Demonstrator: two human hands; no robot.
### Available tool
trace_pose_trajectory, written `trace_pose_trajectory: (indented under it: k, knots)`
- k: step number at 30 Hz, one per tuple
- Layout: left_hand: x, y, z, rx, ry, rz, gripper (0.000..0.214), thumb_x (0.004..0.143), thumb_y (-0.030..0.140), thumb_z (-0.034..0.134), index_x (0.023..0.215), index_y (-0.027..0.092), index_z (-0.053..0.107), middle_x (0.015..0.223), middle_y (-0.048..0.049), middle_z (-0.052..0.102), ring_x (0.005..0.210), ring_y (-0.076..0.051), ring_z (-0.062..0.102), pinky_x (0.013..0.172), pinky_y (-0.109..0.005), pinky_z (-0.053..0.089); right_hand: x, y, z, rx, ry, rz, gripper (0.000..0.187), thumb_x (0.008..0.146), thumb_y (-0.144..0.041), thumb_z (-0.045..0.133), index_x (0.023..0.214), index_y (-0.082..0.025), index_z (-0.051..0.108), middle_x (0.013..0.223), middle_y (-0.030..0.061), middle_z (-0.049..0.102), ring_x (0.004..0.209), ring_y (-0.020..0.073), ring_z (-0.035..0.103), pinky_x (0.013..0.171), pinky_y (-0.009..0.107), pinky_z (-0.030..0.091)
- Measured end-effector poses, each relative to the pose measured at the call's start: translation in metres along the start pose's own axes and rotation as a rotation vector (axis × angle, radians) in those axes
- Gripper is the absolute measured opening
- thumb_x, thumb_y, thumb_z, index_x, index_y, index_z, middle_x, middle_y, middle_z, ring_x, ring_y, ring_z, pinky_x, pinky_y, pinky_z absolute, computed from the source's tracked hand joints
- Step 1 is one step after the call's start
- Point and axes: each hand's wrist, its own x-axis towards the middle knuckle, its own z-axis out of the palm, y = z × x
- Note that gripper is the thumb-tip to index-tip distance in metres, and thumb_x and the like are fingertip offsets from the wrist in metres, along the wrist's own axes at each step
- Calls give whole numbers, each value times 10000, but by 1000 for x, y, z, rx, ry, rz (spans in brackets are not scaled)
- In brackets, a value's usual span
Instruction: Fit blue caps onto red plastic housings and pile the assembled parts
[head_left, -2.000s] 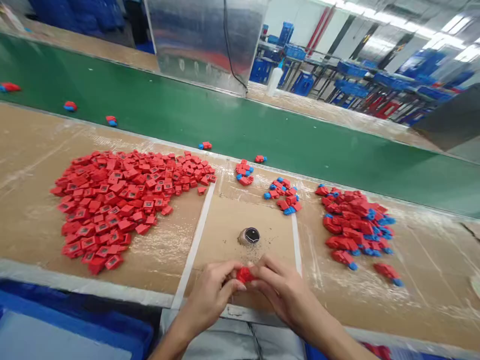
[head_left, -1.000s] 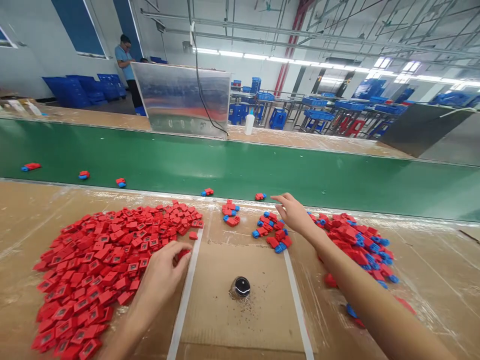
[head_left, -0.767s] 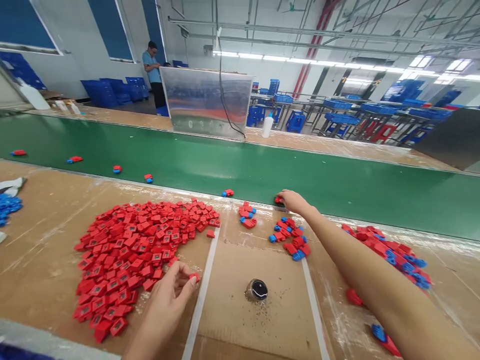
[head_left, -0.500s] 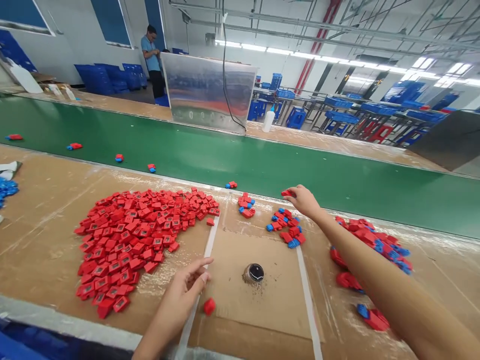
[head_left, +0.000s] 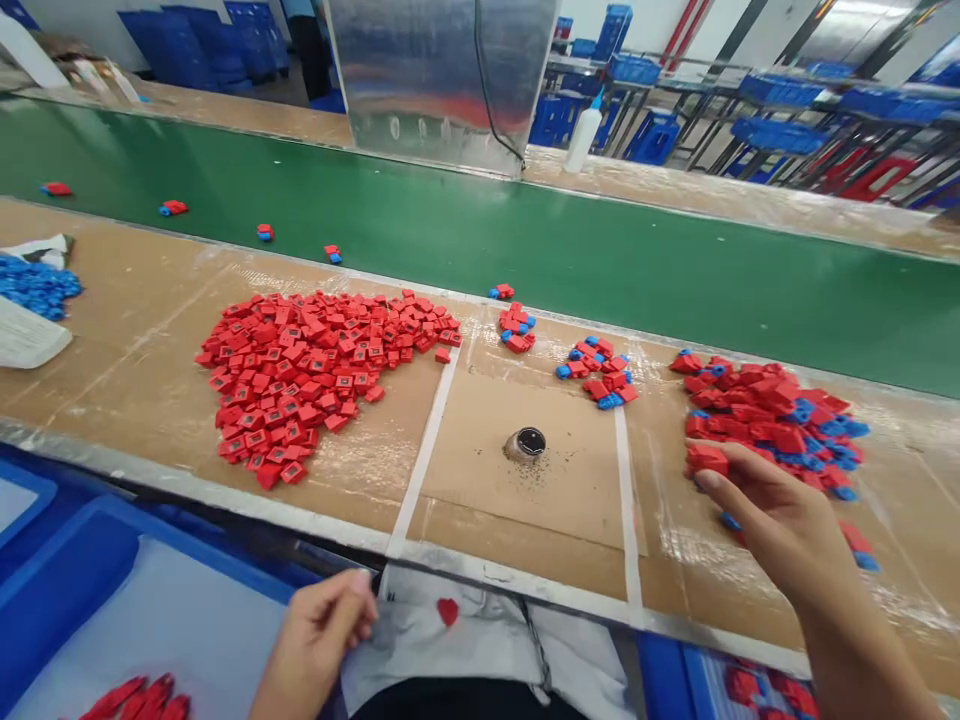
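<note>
My right hand (head_left: pixel 780 530) pinches a red plastic piece (head_left: pixel 706 459) between thumb and fingers, in front of a pile of red-and-blue pieces (head_left: pixel 772 400). My left hand (head_left: pixel 322 630), fingers curled and nothing visible in them, hangs below the table's front edge, by a blue bin (head_left: pixel 97 530). Close to it, a small red spot, seemingly a loose piece (head_left: pixel 448 611), shows against pale cloth at my lap. A small round pot with dark contents (head_left: pixel 531 442) stands on the cardboard sheet (head_left: pixel 465 490) between two white tape strips.
A big heap of red pieces (head_left: pixel 300 370) lies left of the cardboard. Smaller red-and-blue groups (head_left: pixel 600 370) sit behind it. Beyond runs a green conveyor belt (head_left: pixel 420 220) carrying several pieces. Blue parts (head_left: pixel 37 285) lie far left; another bin (head_left: pixel 675 670) is below right.
My right hand has come back from the belt's edge to the right pile, holding a red piece. My left hand has dropped off the tabletop and its fingers have curled. The view has tilted down.
</note>
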Motion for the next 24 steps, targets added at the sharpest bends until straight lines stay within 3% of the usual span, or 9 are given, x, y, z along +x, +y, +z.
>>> trace_pose_trajectory:
  k: [2, 4, 6, 9, 17, 21, 24]
  knots:
    - [-2, -10, 17, 99, -197, -6, 391, 924, 426, 456, 701, 190, 674, 689, -54, 685, 681, -224, 644, 635, -305, 512, -12, 8, 1, 31, 5, 49, 365, 765, -511, 683, 1014, -244, 697, 939, 50, 699, 838, 223, 655, 702, 305, 561]
    - [2, -14, 45, 205, -237, 53, 297, 921, 368, 475, 977, 203, 715, 1039, -96, 719, 1008, -270, 646, 884, -355, 498, -17, 11, 4, 51, -15, 48, 347, 763, -503, 688, 1001, -251, 702, 921, 47, 695, 831, 221, 655, 707, 306, 564]
    - [7, -12, 75, 326, -283, 64, 349, 911, 330, 488, 1195, 211, 651, 1269, -123, 631, 1213, -297, 546, 1030, -399, 415, -19, 11, 8, 62, -40, 18, 329, 770, -493, 686, 989, -248, 701, 910, 48, 688, 828, 223, 655, 712, 315, 566]
    - [17, -7, 107, 442, -449, 82, 354, 883, 266, 512, 1197, 201, 660, 1296, -147, 614, 1251, -334, 510, 1046, -442, 385, -19, 7, 12, 82, -52, -28, 326, 786, -480, 679, 1002, -236, 687, 904, 53, 678, 818, 222, 651, 701, 317, 565]
    - [44, -3, 131, 383, -698, 158, 363, 776, 192, 567, 1111, 273, 682, 1257, -45, 670, 1235, -317, 522, 1032, -423, 380, -22, 2, 19, 110, -112, -123, 264, 860, -401, 630, 1059, -231, 658, 920, 46, 656, 826, 194, 631, 725, 286, 533]
    - [51, 5, 142, 358, -745, 163, 377, 775, 202, 534, 1118, 267, 677, 1248, -48, 676, 1202, -318, 541, 1026, -425, 383, -25, -3, 20, 106, -116, -143, 228, 871, -385, 614, 1018, -216, 658, 891, 38, 639, 803, 186, 624, 717, 279, 522]
    - [52, 12, 137, 348, -742, 147, 368, 782, 232, 537, 1122, 256, 675, 1231, -69, 680, 1200, -325, 544, 1036, -427, 372, -24, -5, 19, 91, -130, -155, 225, 887, -367, 593, 1039, -211, 648, 906, 40, 634, 831, 191, 621, 744, 288, 516]
